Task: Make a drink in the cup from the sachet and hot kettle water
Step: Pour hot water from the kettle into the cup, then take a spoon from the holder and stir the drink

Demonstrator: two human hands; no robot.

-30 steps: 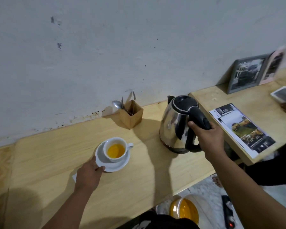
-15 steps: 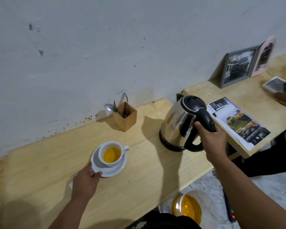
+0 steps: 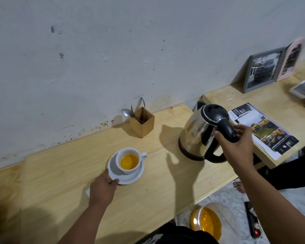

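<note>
A white cup (image 3: 128, 160) with orange-yellow liquid stands on a white saucer (image 3: 130, 179) on the wooden counter (image 3: 157, 196). My left hand (image 3: 102, 189) pinches the saucer's near rim. A white paper corner (image 3: 87, 191) peeks out beside that hand; I cannot tell whether it is the sachet. To the right, the steel kettle (image 3: 195, 132) with a black lid sits at the counter's right end. My right hand (image 3: 236, 147) wraps its black handle.
A wooden box with spoons (image 3: 142, 123) stands by the wall. A brochure (image 3: 264, 129) and picture frames (image 3: 262, 69) are on the lower right shelf. Below the counter edge are a glass bowl of orange liquid (image 3: 208, 222), a power strip (image 3: 252, 224) and someone's foot (image 3: 238, 186).
The kettle, tipped half a second ago, now sits nearly level at the counter's right end, still in my right hand. My left hand has stayed on the saucer. The camera view shifted slightly.
</note>
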